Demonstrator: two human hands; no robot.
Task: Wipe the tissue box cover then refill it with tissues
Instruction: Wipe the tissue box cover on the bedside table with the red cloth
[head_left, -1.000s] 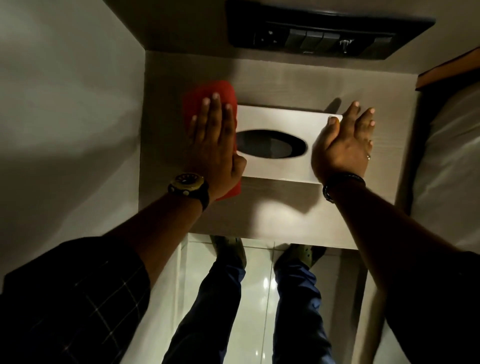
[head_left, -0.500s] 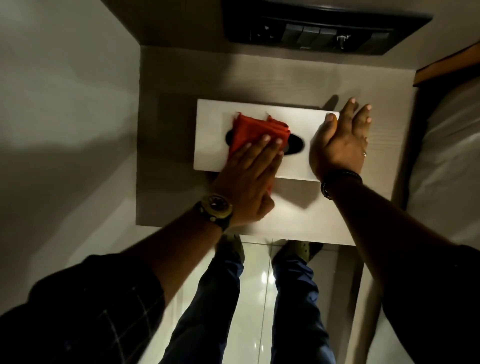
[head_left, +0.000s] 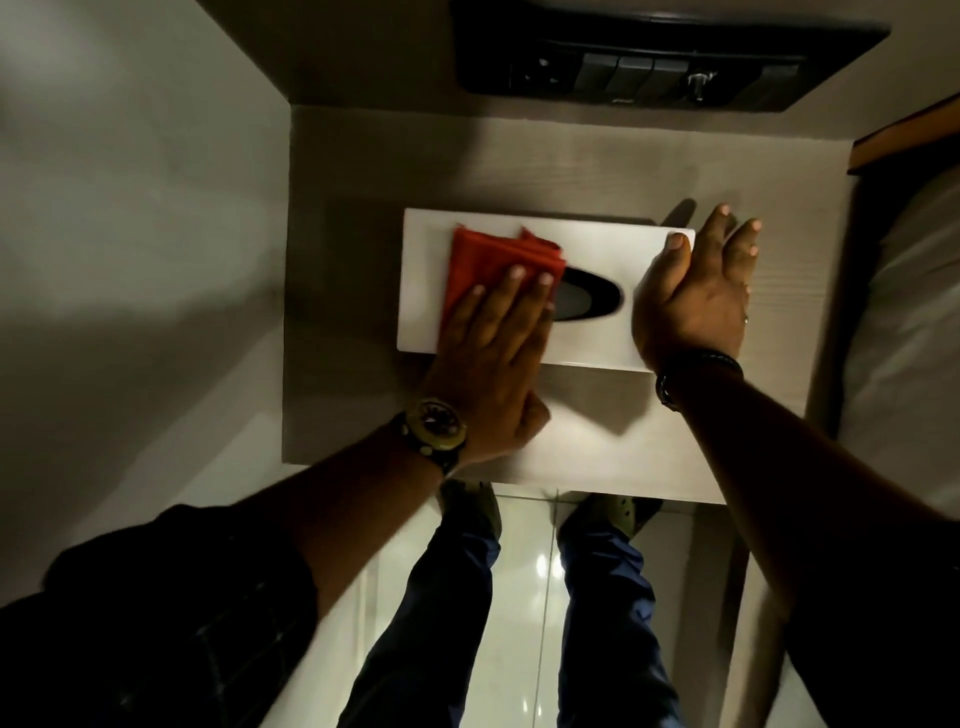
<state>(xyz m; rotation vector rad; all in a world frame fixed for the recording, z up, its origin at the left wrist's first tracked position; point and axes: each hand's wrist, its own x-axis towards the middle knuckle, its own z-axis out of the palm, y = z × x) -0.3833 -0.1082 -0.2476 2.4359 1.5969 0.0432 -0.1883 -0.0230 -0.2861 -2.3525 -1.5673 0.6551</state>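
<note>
A white rectangular tissue box cover (head_left: 597, 244) with a dark oval slot (head_left: 748, 299) lies flat on a pale wooden bedside table (head_left: 519, 161). My left hand (head_left: 488, 358) presses a folded red cloth (head_left: 488, 260) flat against the left half of the cover's top, its fingers stretched out over the cloth. The cloth hides the left end of the slot. My right hand (head_left: 696, 296) rests on the cover's right end, thumb on top and fingers down its side, holding it still. No tissues are in view.
A dark switch panel (head_left: 660, 57) is set in the wall behind the table. A wall (head_left: 130, 234) closes the left side. A bed with white linen (head_left: 914, 322) stands at the right. My legs and shoes (head_left: 602, 514) stand on glossy floor tiles below the table's front edge.
My left hand slid the red cloth from the cover's left end to over the slot, then back toward the left half. My right hand has stayed on the right end.
</note>
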